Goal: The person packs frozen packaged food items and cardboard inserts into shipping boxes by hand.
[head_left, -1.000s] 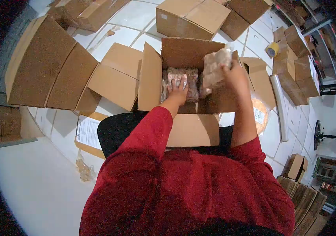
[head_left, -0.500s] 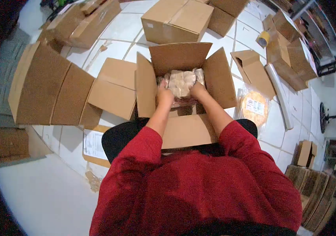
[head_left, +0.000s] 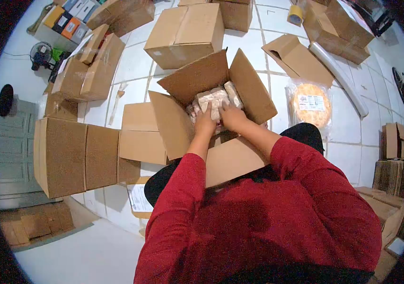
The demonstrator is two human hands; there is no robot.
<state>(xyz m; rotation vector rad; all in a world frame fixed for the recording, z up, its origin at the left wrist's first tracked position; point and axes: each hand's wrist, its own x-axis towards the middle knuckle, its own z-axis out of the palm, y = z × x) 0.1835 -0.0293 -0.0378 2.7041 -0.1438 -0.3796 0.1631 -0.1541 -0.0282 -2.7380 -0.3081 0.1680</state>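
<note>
An open cardboard box (head_left: pixel 176 130) stands tilted in front of my lap with its flaps spread. Inside lies a pale brown, blocky package (head_left: pixel 212 98) in clear plastic, with more wrapped packs around it. My left hand (head_left: pixel 205 123) rests on the package's near side, fingers stretched out over it. My right hand (head_left: pixel 232 117) presses at its right edge with bent fingers, some of them hidden. Below the hands, the near flap (head_left: pixel 235 161) folds toward my body.
Right of the box lies a round, flat, orange-yellow item (head_left: pixel 311 106) in clear plastic with a label. Beyond it are a flattened carton (head_left: pixel 299 59), a white roll (head_left: pixel 339 78) and a tape roll (head_left: pixel 295 15). Closed boxes (head_left: pixel 185 35) stand behind; tall cartons (head_left: pixel 76 156) are left.
The view has turned, so the box now looks rotated. My left fingers have moved from the package's side onto its near face; the right hand stays at its right edge.
</note>
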